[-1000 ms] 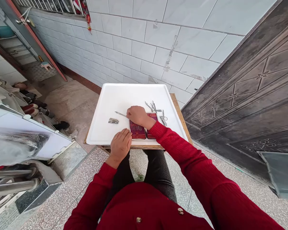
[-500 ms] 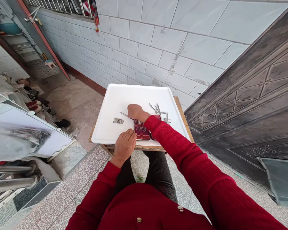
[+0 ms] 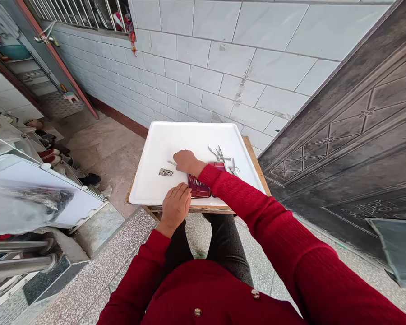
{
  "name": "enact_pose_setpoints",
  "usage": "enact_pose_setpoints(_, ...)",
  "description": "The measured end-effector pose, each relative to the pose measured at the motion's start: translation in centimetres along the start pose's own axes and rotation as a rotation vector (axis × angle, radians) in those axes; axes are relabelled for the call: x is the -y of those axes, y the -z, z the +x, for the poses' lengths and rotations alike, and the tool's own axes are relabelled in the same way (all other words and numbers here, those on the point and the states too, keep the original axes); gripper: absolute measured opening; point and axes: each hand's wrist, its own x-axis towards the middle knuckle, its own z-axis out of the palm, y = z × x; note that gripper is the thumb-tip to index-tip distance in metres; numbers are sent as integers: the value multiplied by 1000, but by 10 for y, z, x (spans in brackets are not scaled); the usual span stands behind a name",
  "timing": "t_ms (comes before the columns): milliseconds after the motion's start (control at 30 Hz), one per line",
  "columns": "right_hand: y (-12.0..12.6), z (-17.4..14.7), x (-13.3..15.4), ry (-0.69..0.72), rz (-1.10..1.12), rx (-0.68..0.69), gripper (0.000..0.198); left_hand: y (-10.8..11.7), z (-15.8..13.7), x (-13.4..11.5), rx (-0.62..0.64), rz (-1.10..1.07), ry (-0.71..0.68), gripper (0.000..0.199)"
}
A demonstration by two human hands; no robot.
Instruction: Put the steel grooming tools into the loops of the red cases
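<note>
On the white tray (image 3: 189, 135) lies a dark red manicure case (image 3: 201, 191), spread open with several slim metal tools in its left half. My right hand (image 3: 186, 161) is closed over the tray, just beyond the case. A slim metal manicure tool (image 3: 171, 162) sticks out to the left from its fingers; the rest of it is hidden. My left hand (image 3: 176, 201) lies at the case's near left edge, fingers stretched out and their tips touching it. Nail clippers (image 3: 165, 172) rest left of the case. My right sleeve covers part of the case's right half.
Metal nippers (image 3: 219, 153) and small scissors (image 3: 234, 168) lie on the tray's right side. Under the tray is a wooden table (image 3: 253, 158). A tiled wall (image 3: 196, 85) stands behind, a dark metal door (image 3: 341, 149) to the right, and a shoe rack (image 3: 64, 167) to the left.
My right hand has shifted slightly left, and the slim tool with it. The left hand stays at the case's edge. The camera view has tilted a little.
</note>
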Motion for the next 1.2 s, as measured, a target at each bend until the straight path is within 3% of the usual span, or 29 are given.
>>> enact_pose_setpoints(133, -4, -2, -3, -32, 13, -47, 34, -1, 0, 1, 17, 3, 14, 24)
enact_pose_setpoints(233, -9, -2, -12, -87, 145, -114, 30, 0, 0, 0, 34, -2, 29, 25)
enact_pose_setpoints(400, -21, -2, -37, -175, 730, -282, 17, 2, 1, 0, 68, -29, 57, 26)
enact_pose_setpoints(533, -36, -13, -50, -164, 1333, -307, 15, 2, 1, 0, 82, -27, 58, 26)
enact_pose_setpoints(667, -45, -31, -54, -97, 1563, -296, 20, 1, 1, 1, 78, -29, 61, 26)
enact_pose_setpoints(833, -51, -55, -58, -116, 1428, -374, 17, 12, 11, -3, 77, -55, 57, 24)
enact_pose_setpoints(1000, -58, -82, -45, -133, 852, -593, 10, 24, 42, -2, -8, -104, 179, 27)
enact_pose_setpoints(1200, -61, -114, -27, -148, 368, -472, 20, 12, 66, 1, 96, -163, 370, 40)
